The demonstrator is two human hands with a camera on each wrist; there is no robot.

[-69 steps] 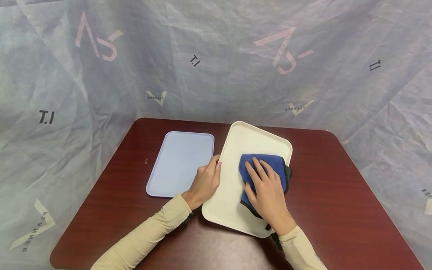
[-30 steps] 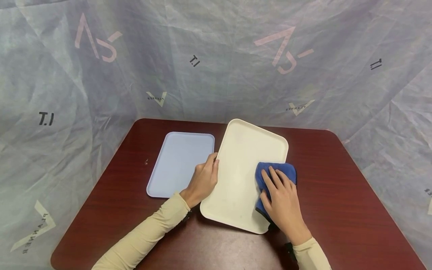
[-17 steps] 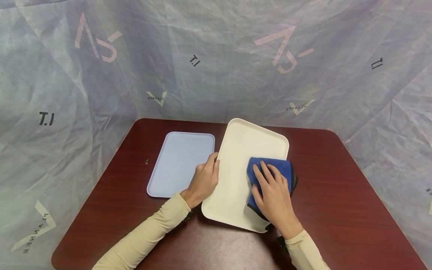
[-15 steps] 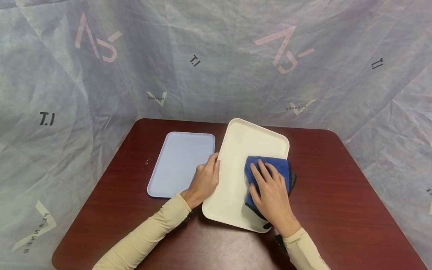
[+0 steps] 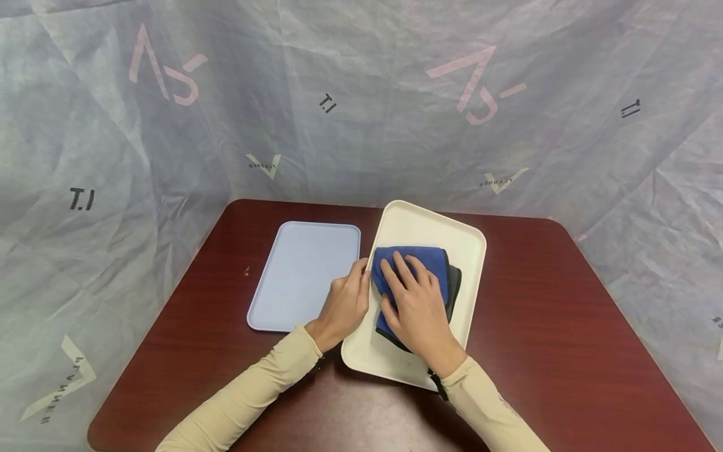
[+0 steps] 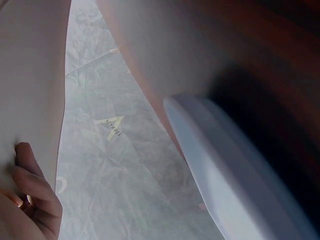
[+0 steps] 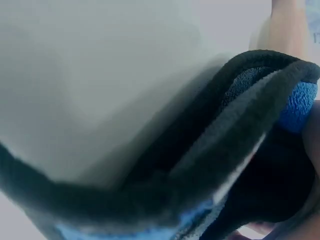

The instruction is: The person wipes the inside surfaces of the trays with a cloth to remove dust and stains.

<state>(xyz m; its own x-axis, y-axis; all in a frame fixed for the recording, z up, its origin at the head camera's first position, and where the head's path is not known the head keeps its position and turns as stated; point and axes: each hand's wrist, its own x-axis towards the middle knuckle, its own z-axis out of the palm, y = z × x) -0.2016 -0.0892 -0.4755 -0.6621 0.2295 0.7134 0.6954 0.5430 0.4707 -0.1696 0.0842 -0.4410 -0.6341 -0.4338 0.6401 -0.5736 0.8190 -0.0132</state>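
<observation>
Cloth of folded, dark-edged blue fabric [image 5: 415,253] is pressed by the outspread right hand [image 5: 418,311] onto the cream, rectangular, plastic-looking tray [image 5: 423,224], its left rim gripped by the left hand [image 5: 346,307]. Under uneven pressure that one-sided grip could be twisted loose — the tray knocked against the pale-blue rectangular tray [image 5: 305,270] at left.

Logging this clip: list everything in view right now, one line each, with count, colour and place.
cream tray: 1, cream, over the table, right of the blue tray
blue tray: 1, pale blue, left on the table
cloth: 1, blue and dark grey with black edging, on the cream tray
table: 1, reddish brown, under everything
sheet: grey, printed, hanging around the table; count unclear
wrist pieces: 2, black, one at each wrist, mostly hidden
sleeves: 2, cream, on both arms
left hand: 1, bare, gripping the cream tray's left edge
right hand: 1, bare, resting on the cloth
</observation>
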